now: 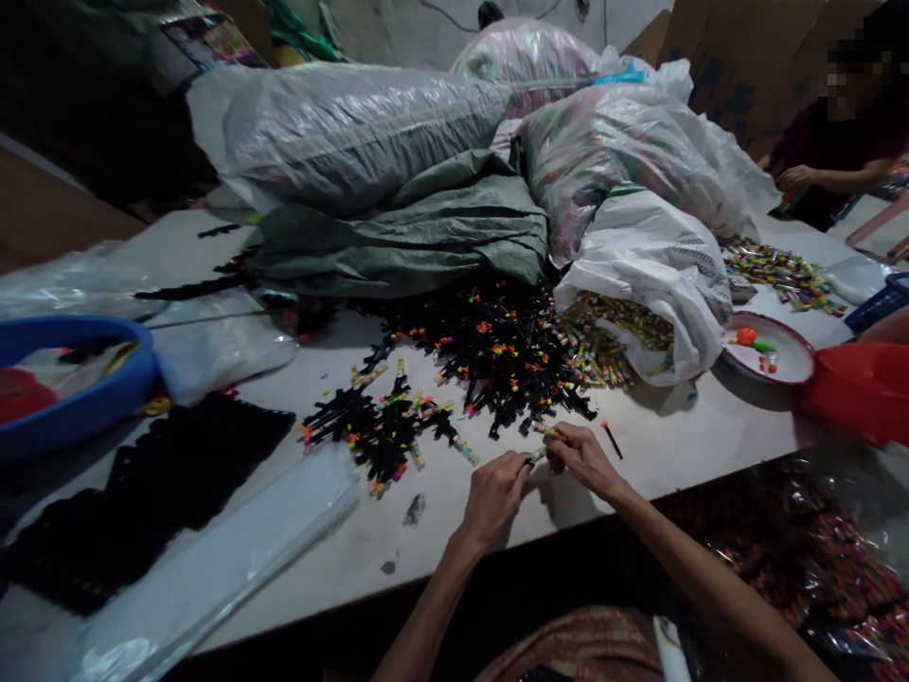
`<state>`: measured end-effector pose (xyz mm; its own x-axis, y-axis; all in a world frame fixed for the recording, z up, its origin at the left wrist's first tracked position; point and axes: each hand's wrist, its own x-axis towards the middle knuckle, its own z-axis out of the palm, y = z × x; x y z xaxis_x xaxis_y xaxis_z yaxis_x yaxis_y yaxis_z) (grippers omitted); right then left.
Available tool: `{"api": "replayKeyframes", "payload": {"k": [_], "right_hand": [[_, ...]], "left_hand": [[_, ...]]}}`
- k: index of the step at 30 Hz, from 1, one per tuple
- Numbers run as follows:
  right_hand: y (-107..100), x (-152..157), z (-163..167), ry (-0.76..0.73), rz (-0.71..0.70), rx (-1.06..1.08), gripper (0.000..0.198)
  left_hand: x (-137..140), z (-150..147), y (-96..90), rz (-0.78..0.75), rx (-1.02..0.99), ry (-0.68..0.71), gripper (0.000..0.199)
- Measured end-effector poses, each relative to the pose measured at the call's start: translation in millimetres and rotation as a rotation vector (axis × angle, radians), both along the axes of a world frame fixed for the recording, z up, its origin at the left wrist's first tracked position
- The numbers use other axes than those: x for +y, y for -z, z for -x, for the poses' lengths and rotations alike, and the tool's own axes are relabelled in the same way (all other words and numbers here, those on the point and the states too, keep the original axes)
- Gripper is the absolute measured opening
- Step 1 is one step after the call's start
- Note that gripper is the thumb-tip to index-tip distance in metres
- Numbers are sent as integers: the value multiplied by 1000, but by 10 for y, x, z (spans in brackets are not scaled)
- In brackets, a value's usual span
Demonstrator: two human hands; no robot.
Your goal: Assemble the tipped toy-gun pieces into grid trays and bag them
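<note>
My left hand is closed at the table's front edge. Its fingers pinch a small black plastic toy gun, mostly hidden by them, with a short multicoloured tube at its end. Close beside it, my right hand is closed with its fingertips around another small multicoloured tube. Behind both hands spreads a large heap of black toy guns with orange and pink tips. To the left lies a smaller pile of black toy guns fitted with colourful tubes. One thin black stick with an orange tip lies right of my right hand.
Multicoloured tubes spill from a white sack. Large stuffed bags line the back. Left are a blue basin, black strips and clear plastic sleeves. Right are an enamel plate, a red basin and a person.
</note>
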<state>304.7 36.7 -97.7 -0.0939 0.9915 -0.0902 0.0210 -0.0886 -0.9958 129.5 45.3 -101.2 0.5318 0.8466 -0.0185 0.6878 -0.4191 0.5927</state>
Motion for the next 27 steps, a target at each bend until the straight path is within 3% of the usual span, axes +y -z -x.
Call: {"api": "replayKeyframes", "payload": {"k": [3,6,10,13,17,20,24,27], "right_hand": [[78,-37,24,-51,66,33,32],[55,16,-98,-104,122,141,28],[-64,141,-442,-4,200,322,36],[-89,202,-543,90,246,388,35],[-29,203,-353,143,223,347,33],[4,140,-243,130,211,318,33],[0,13,-275,143,169,293,31],[2,-79,-265,125,127,270,30]], "left_hand": [[-38,69,-11,85,-67,14,32],[-15,277,-88,82,4,-30,32],[132,643,-223,-211,201,-285,25],[244,548,-203,-312,181,-355,23],[351,-94,21,-186,77,-240,18],[453,-429,146,-39,-88,-316,19],[507,-390,182,251,-292,-412,3],[387,-257,173,438,-348,-395,13]]}}
